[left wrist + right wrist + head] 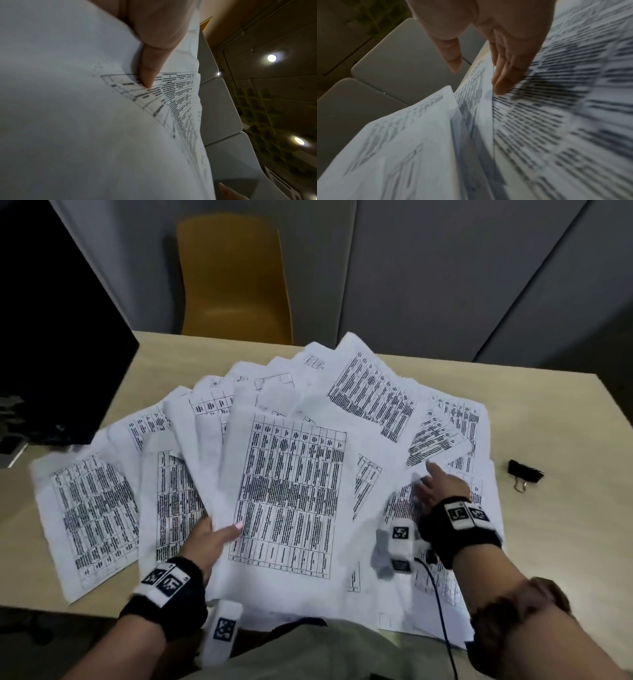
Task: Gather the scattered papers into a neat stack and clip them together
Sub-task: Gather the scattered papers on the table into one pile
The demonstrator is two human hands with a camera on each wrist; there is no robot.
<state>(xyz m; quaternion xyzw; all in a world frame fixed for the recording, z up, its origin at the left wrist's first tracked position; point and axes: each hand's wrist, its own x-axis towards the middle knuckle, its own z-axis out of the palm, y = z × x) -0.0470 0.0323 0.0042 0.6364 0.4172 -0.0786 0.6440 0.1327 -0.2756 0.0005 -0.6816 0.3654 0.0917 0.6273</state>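
Note:
Several white printed sheets (291, 494) lie fanned out across the beige table (565, 419). My left hand (214, 537) pinches the near-left edge of the large middle sheets, thumb on top and fingers hidden beneath. The left wrist view shows that thumb (149, 75) pressing on a printed table of the paper (68, 108). My right hand (436, 486) lies with straight fingers on the sheets at the right; its fingertips (503, 85) touch a page (556, 121) and hold nothing. A black binder clip (524, 472) lies on the bare table to the right of the papers.
A dark monitor (51, 337) stands at the table's left rear, over the corner of the leftmost sheets. A yellow chair (236, 278) is behind the far edge. A black cable (442, 604) runs from my right wrist towards me. Some sheets overhang the near edge.

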